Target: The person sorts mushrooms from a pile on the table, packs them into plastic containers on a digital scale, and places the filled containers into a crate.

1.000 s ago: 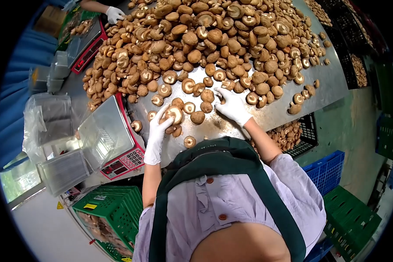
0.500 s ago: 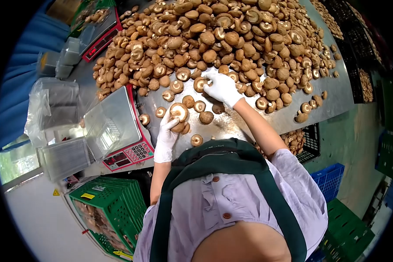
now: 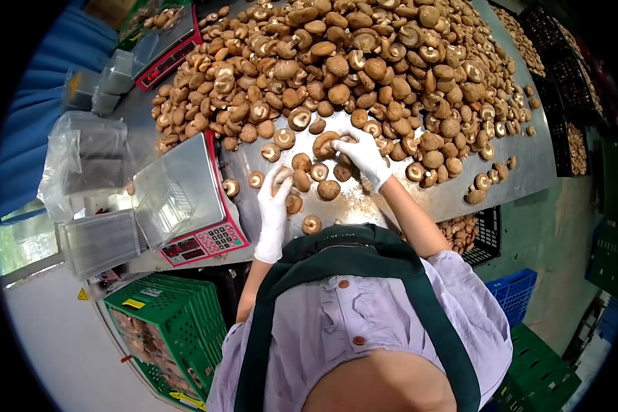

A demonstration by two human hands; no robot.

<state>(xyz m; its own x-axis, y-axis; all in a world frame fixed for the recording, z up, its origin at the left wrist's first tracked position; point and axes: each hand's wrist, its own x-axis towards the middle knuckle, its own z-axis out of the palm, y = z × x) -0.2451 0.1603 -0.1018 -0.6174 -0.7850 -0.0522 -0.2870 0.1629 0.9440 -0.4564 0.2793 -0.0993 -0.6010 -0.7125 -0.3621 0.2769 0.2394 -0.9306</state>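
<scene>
My right hand (image 3: 365, 156), in a white glove, pinches a brown shiitake mushroom (image 3: 325, 145) at the near edge of the big mushroom pile (image 3: 336, 65). On the left, my gloved left hand (image 3: 275, 206) is over the metal table (image 3: 244, 165), with its fingers curved and apart. No mushroom shows in it. A brown mushroom cap (image 3: 301, 180) lies just beside its fingertips, and another mushroom (image 3: 293, 204) rests close to its side. Between the hands are several loose mushrooms, among them a dark cap (image 3: 328, 190) and one with its pale underside up (image 3: 318, 172).
A red-framed scale (image 3: 202, 244) with a clear tray on it stands left of my left hand. Clear plastic trays (image 3: 106, 244) are stacked farther left. Green crates (image 3: 178, 309) stand below the table, and a black crate (image 3: 486, 230) of mushrooms sits under its right edge.
The large pale-gilled mushroom has left my left hand, whose fingers have loosened. My right hand now grips a mushroom slightly nearer to me. The whole view has shifted a little.
</scene>
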